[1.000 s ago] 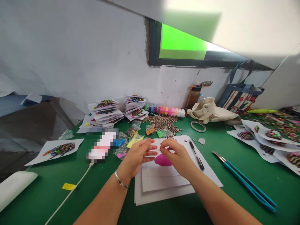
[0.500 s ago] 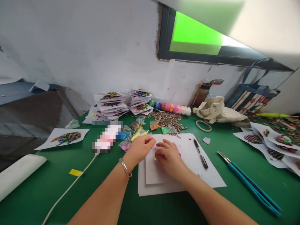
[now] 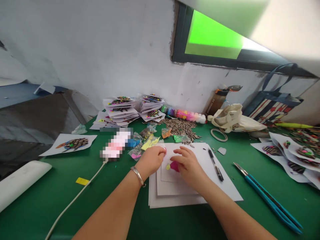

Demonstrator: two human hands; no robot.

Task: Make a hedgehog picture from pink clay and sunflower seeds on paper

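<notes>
My left hand (image 3: 152, 160), with a silver bracelet at the wrist, is closed in a pinch above the left edge of the paper. A small pink piece (image 3: 164, 150) shows at its fingertips, too small to name surely. Over the small white sheet (image 3: 166, 189) hovers my right hand (image 3: 189, 164), its fingers apart and bent. Beneath those fingers lie a flat magenta shape (image 3: 174, 166) and a small yellow piece (image 3: 168, 167), both like soft clay. The right fingers partly cover the magenta shape. Larger white sheets (image 3: 225, 195) lie underneath.
A black pen (image 3: 216, 165) lies on the paper, right of my hand. Blue-handled tweezers (image 3: 268, 196) rest further right. Behind are striped seeds (image 3: 183, 127), bags of coloured clay (image 3: 150, 142), stacked seed pictures (image 3: 122, 115) and a tape roll (image 3: 219, 135). A white cable (image 3: 75, 198) runs left.
My right hand has lifted and drawn to the right, uncovering more of the magenta shape and the yellow piece. Pink now shows at my left fingertips. The view has shifted slightly.
</notes>
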